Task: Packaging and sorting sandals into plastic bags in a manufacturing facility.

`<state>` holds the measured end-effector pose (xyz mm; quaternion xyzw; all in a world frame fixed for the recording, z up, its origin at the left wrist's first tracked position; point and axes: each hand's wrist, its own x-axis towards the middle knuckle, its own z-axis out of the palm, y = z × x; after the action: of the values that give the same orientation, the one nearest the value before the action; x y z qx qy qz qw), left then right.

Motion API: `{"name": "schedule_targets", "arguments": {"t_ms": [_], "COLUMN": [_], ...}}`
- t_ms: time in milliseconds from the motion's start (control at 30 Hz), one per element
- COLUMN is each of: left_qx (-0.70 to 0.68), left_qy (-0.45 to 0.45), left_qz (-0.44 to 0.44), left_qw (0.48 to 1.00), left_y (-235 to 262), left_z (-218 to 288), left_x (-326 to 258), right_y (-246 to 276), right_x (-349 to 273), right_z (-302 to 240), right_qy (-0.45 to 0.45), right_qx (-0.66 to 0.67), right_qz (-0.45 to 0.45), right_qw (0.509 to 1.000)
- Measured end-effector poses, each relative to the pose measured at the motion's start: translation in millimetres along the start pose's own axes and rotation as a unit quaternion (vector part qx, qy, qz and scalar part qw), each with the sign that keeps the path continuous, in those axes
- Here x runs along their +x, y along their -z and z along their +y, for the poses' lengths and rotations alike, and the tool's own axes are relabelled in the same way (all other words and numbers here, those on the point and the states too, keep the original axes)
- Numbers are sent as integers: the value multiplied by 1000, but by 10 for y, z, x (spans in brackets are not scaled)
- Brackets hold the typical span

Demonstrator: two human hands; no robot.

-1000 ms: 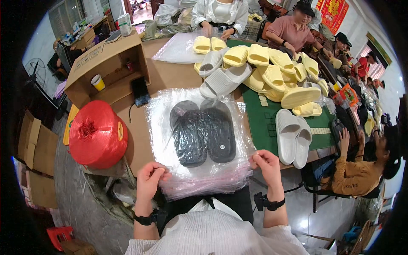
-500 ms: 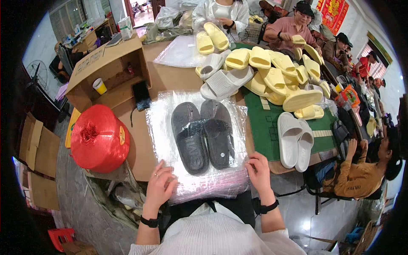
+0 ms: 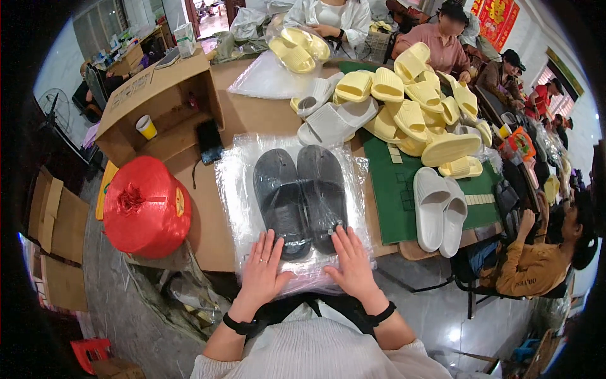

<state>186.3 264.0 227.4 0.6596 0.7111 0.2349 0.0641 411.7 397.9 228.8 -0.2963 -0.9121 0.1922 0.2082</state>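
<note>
A pair of black slide slippers (image 3: 298,196) lies side by side inside a clear plastic bag (image 3: 243,183), on top of a stack of such bags. My left hand (image 3: 264,263) rests flat on the bag at the near left, its fingertips by the heel of the left slipper. At the near right, my right hand (image 3: 351,260) presses flat on the plastic, fingertips over the heel of the right slipper. Both hands have their fingers stretched out and hold nothing.
Left of the bags are a red twine roll (image 3: 146,207), a black phone (image 3: 209,140) and an open cardboard box (image 3: 158,101) holding a yellow cup (image 3: 146,127). Yellow slippers (image 3: 410,120) pile up at the far right, with grey slippers (image 3: 440,211) nearer. Other people sit around the table.
Both hands have moved inward from the bag's side edges and now lie flat over its near part. Across the table, a person's bagged yellow slippers have shifted left and lower.
</note>
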Motion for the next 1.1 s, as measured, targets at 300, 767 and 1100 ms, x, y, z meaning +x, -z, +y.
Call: {"name": "schedule_targets", "arguments": {"t_ms": [300, 767, 1100], "left_qx": [-83, -142, -443], "left_qy": [61, 303, 328], "left_qz": [58, 21, 54], "left_qw": [993, 942, 833], "left_y": [43, 467, 61], "left_z": [-74, -20, -161], "left_x": [2, 402, 528], "right_y": [-18, -31, 2], "right_x": [15, -5, 41], "right_z": [70, 65, 52], "right_qy": [2, -2, -4], "right_qx": [16, 35, 38], "right_qz": [-3, 8, 19], "right_qw": [1000, 999, 999]}}
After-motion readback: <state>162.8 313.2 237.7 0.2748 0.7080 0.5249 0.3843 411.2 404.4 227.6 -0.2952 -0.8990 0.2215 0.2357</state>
